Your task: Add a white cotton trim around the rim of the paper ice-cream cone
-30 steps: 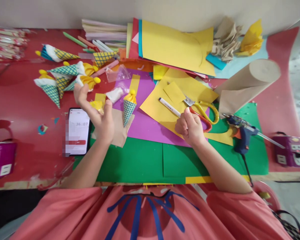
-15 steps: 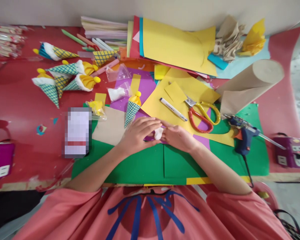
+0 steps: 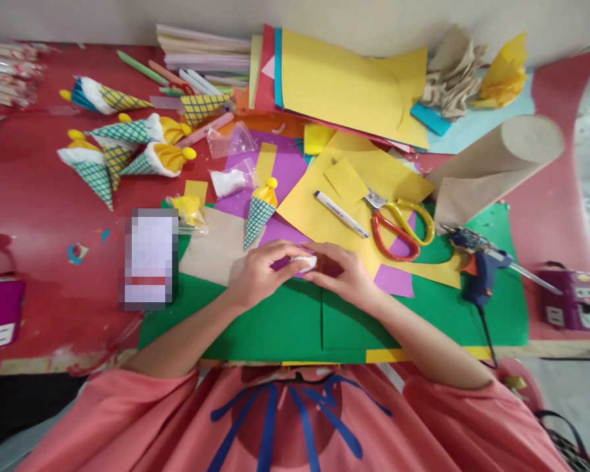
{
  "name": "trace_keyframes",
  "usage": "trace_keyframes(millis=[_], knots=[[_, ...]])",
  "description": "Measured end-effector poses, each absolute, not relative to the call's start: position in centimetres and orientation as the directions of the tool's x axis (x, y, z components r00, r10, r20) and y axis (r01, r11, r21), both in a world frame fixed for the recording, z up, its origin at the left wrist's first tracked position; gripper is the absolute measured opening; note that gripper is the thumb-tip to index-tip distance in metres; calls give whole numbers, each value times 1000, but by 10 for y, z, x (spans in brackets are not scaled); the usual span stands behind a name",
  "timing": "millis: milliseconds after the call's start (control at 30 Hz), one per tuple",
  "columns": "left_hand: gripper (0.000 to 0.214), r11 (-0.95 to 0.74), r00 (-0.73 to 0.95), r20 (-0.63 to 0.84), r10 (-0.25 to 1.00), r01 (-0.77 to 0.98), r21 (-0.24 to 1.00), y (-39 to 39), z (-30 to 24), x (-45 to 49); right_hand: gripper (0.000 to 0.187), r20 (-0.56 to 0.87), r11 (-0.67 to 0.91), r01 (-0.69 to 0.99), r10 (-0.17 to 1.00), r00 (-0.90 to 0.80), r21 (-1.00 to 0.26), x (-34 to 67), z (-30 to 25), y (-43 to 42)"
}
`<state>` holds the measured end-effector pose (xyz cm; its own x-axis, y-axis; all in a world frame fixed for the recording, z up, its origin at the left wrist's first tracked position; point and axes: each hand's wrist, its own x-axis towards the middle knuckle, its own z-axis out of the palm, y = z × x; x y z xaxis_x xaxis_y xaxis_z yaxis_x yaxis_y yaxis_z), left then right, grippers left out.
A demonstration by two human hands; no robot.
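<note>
Between my fingertips is a small lump of white modelling clay (image 3: 305, 263). My left hand (image 3: 270, 265) pinches it from the left, thumb below and fingers above. From the other side my right hand (image 3: 341, 269) has its fingers curled onto the lump. Just beyond my left hand lies a paper cone (image 3: 260, 215) with a blue-green grid, yellow top and yellow ball. A clear bag with white clay (image 3: 231, 181) and another bag with yellow clay (image 3: 189, 211) rest behind and to the left. Beyond my right hand lies a white marker (image 3: 341, 215) on yellow paper.
Red-and-yellow-handled scissors (image 3: 396, 229) lie right of the marker. A glue gun (image 3: 479, 269) with its cord sits on the green sheet (image 3: 270, 328). Several finished cones (image 3: 142, 157) are at left, near a blurred phone (image 3: 150, 259). A brown paper roll (image 3: 496, 157) stands behind.
My palms have come apart from their flatter, overlapping pose. Both hands now hold the white clay by thumbs and fingertips, and it looks flatter.
</note>
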<state>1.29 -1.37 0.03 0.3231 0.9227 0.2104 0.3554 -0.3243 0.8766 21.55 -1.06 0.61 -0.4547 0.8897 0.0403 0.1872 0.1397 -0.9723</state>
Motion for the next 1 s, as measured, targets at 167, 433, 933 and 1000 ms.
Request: trace_keyframes(millis=[167, 433, 933, 1000], knots=[[42, -261, 425, 104, 899, 329, 907, -15, 0, 8, 42, -20, 56, 199, 933, -360, -978, 214, 4, -10], [47, -354, 363, 189, 913, 470, 808, -17, -11, 10, 44, -224, -256, -40, 901, -371, -966, 211, 2, -11], [27, 7, 254, -94, 963, 325, 946, -13, -4, 11, 41, 178, 295, 263, 904, -390, -919, 214, -1, -13], [32, 33, 300, -133, 945, 315, 948, -13, -6, 8, 29, 220, 339, 260, 891, -398, -904, 215, 0, -12]])
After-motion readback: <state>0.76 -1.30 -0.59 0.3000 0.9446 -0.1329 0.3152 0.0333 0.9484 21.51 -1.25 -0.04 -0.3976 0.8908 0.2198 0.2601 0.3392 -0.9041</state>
